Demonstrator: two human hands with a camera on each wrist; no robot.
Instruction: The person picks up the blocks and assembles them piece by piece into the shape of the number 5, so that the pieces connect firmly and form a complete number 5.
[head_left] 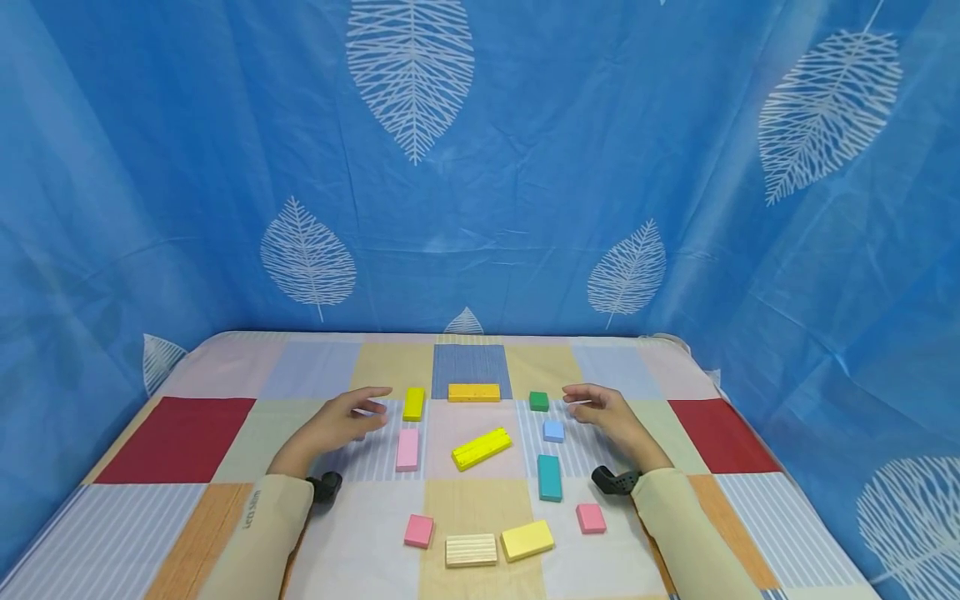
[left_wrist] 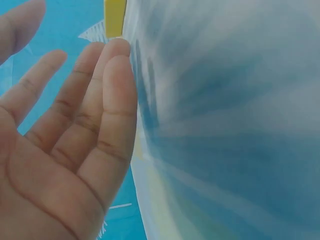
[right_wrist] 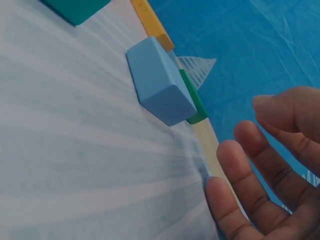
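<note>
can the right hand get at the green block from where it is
Probably yes: the right hand is empty just beside the green block, and nothing shows between them in the head view.

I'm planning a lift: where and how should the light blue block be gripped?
Pinch the light blue block by its flat left and right faces, probably from above with the nearby right hand: those look free, the green block beyond, the teal block nearer the person.
</note>
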